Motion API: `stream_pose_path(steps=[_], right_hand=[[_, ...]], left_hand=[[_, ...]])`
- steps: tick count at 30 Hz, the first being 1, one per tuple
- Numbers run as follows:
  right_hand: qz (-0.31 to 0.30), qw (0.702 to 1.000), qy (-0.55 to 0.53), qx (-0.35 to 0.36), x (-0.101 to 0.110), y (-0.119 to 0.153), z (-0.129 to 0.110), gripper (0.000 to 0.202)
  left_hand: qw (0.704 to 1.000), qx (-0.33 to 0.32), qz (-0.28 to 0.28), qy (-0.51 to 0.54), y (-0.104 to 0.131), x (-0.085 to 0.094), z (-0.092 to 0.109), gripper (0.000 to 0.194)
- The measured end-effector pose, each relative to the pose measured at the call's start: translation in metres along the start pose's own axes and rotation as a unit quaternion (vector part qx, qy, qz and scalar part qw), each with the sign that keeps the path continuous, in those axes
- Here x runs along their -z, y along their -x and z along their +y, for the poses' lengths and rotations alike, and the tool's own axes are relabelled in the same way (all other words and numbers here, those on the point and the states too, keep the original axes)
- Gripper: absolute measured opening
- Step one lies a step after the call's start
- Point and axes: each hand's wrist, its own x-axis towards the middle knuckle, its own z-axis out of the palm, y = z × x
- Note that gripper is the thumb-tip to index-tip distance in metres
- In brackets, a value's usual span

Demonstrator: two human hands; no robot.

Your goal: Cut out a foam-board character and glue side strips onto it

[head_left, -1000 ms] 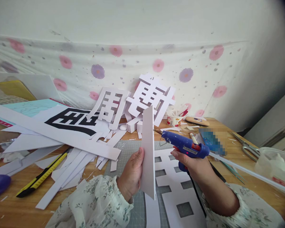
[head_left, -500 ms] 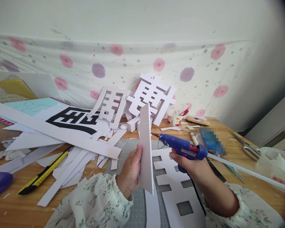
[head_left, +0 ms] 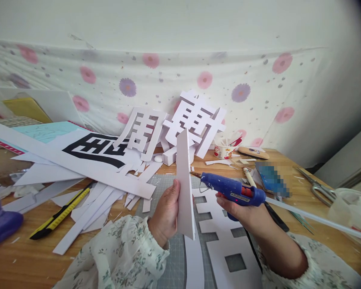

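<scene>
My left hand (head_left: 166, 212) is closed on a narrow white foam board strip (head_left: 184, 188), held upright with its long edge facing right. In my right hand (head_left: 243, 212) is a blue hot glue gun (head_left: 233, 188), fingers wrapped round its handle. The gun's nozzle points left, close to the strip's right edge; whether it touches cannot be made out. A translucent glue stick (head_left: 315, 218) sticks out of the gun's back. Below both hands, a white cut-out character piece (head_left: 225, 251) and a curved white strip (head_left: 194, 261) lie on the grey cutting mat (head_left: 171, 261).
Cut-out characters (head_left: 147, 128) lean at the back beside a paper cup (head_left: 224, 151). Foam offcuts, a printed character sheet (head_left: 99, 149) and a yellow utility knife (head_left: 61, 212) cover the left side. To the right are scissors (head_left: 319, 190) and a plastic tub (head_left: 351, 212).
The glue gun's nozzle has shifted slightly down along the strip's edge. The whole view has moved a little; both hands keep their hold.
</scene>
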Motion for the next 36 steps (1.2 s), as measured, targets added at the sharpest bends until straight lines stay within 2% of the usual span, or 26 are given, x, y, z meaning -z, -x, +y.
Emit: stream_pose_path(steps=[5, 20, 23, 29, 36], right_hand=[[-0.026, 0.999, 0.018, 0.012, -0.001, 0.0, 0.001, 0.022], [-0.05, 0.994, 0.046, 0.085, 0.001, 0.001, -0.005, 0.024], [-0.047, 0.993, 0.059, 0.087, 0.001, 0.001, -0.007, 0.02], [-0.085, 0.989, 0.073, 0.094, 0.002, 0.002, -0.008, 0.024], [-0.106, 0.99, 0.036, 0.081, 0.002, 0.003, -0.006, 0.029]], left_hand=[[0.999, -0.007, 0.029, -0.023, -0.001, 0.001, 0.0, 0.057], [0.999, -0.026, 0.037, 0.009, -0.005, 0.004, 0.002, 0.062], [0.999, -0.025, 0.043, 0.02, -0.007, 0.007, 0.0, 0.062], [0.998, -0.017, 0.053, 0.023, -0.01, 0.011, 0.0, 0.061], [0.997, -0.009, 0.068, 0.019, -0.01, 0.009, 0.003, 0.062]])
